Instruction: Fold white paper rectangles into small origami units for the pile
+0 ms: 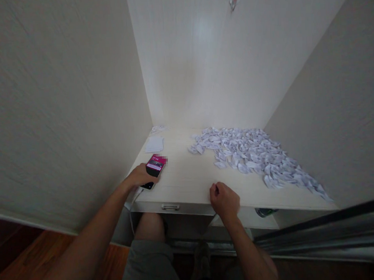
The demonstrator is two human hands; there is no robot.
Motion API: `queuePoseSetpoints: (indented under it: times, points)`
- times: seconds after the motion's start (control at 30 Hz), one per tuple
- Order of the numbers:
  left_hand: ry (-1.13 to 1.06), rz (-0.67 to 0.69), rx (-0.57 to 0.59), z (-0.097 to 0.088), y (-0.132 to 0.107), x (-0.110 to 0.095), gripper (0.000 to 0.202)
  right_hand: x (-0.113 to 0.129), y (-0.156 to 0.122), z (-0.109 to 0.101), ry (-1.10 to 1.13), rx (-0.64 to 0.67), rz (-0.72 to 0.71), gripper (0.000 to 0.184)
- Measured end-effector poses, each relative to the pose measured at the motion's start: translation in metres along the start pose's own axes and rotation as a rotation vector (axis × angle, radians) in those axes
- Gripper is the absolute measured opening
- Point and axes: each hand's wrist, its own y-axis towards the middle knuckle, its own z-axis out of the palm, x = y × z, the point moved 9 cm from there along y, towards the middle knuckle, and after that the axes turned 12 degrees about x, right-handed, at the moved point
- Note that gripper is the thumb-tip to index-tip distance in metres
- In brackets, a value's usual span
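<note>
My left hand point(141, 176) is wrapped around the lower part of a smartphone point(156, 163) at the left side of the white desk point(183, 182). The phone's screen is lit, with a pink picture and a clock on it. Close to the desk's front edge, my right hand point(225, 198) is curled into a fist, and nothing shows in it. Beyond the phone lies a small stack of white paper sheets point(154, 144). A broad heap of small folded white paper pieces point(247, 149) covers the desk's right and back right.
A white cable point(136, 197) runs from near the phone over the front edge. Below the desktop are a drawer handle point(170, 207) and a shelf with a dark green item point(264, 212). Panels rise at left, back and right. More paper scraps point(159, 128) lie in the far left corner.
</note>
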Motion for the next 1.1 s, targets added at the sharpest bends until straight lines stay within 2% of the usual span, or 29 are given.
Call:
queuePoseSetpoints:
  times: [0.13,0.2,0.27,0.37,0.5,0.67,0.87,1.1]
  points:
    - [-0.758,0.086,0.081,0.000,-0.012,0.011,0.043,0.001,0.000,0.000,0.013,0.000,-0.030,0.029]
    - [-1.061,0.182,0.140,0.002,-0.021,0.007,0.038,0.001,0.000,0.001,0.013,0.001,-0.032,0.028]
    - [-1.280,0.287,0.203,0.008,-0.028,-0.003,0.049,0.001,0.000,0.001,0.016,0.000,-0.030,0.028]
    - [-1.469,0.377,0.284,0.023,-0.029,-0.016,0.072,0.000,0.000,0.002,0.018,0.000,-0.025,0.029]
    - [-1.555,0.341,0.332,0.047,-0.020,-0.024,0.064,-0.001,0.000,0.002,0.009,0.006,-0.012,0.029]
    - [-1.479,0.261,0.358,0.069,-0.020,-0.023,0.055,0.000,0.000,0.001,-0.011,0.020,-0.006,0.029]
    - [-1.500,0.278,0.304,0.079,-0.026,-0.015,0.055,-0.002,0.000,0.002,-0.019,0.029,0.016,0.029]
    - [-1.522,0.258,0.311,0.085,-0.033,-0.011,0.054,0.000,0.000,0.002,-0.007,0.035,0.001,0.029]
